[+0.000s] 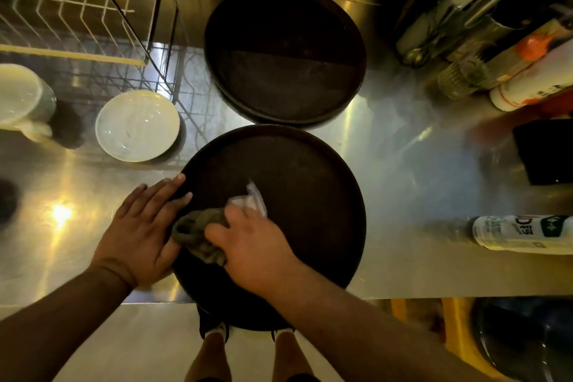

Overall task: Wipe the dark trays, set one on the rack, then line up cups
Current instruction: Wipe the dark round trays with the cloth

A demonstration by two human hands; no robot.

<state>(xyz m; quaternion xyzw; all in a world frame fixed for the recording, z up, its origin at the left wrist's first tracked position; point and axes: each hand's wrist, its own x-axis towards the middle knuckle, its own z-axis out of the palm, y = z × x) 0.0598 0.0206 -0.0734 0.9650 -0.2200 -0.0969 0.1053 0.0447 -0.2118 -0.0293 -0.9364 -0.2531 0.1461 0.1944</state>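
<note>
A round dark tray (310,195) lies on the steel counter and overhangs its near edge. My right hand (251,242) presses a crumpled cloth (198,232), grey-green with a pale end, onto the tray's left part. My left hand (142,226) lies flat on the tray's left rim, fingers spread. Behind it, more dark trays (285,56) lean stacked against the steel back wall. A wire rack (71,6) stands at the far left. A white cup (21,99) sits below the rack at the left edge.
A white bowl (138,125) sits left of the trays. Bottles and utensil holders (496,40) crowd the far right. A plastic bottle (524,234) lies on its side at the right. A black object (545,152) is near the right edge. My feet show below the counter edge.
</note>
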